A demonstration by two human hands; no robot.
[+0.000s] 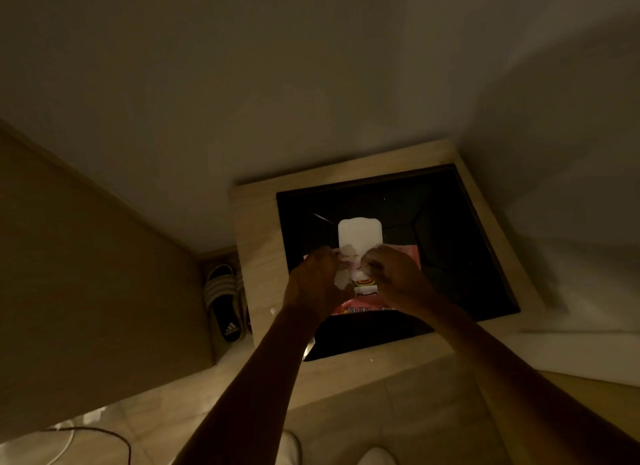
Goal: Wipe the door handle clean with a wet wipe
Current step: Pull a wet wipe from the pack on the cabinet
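Note:
A pink wet-wipe pack [408, 256] lies on the black top of a low wooden cabinet [263, 256]. Its white lid flap [360, 236] stands open, pointing away from me. My left hand [317, 281] and my right hand [394, 274] are both over the pack with fingers curled. A bit of white wipe [343, 280] shows between them at the left fingertips. Which hand pinches it I cannot tell for sure. No door handle is in view.
The cabinet stands in a corner against white walls. Black slides with white stripes [225, 298] sit on the floor to its left, beside a tan panel [86, 291]. A cable [114, 437] lies on the floor near left. White slippers [377, 456] show at the bottom edge.

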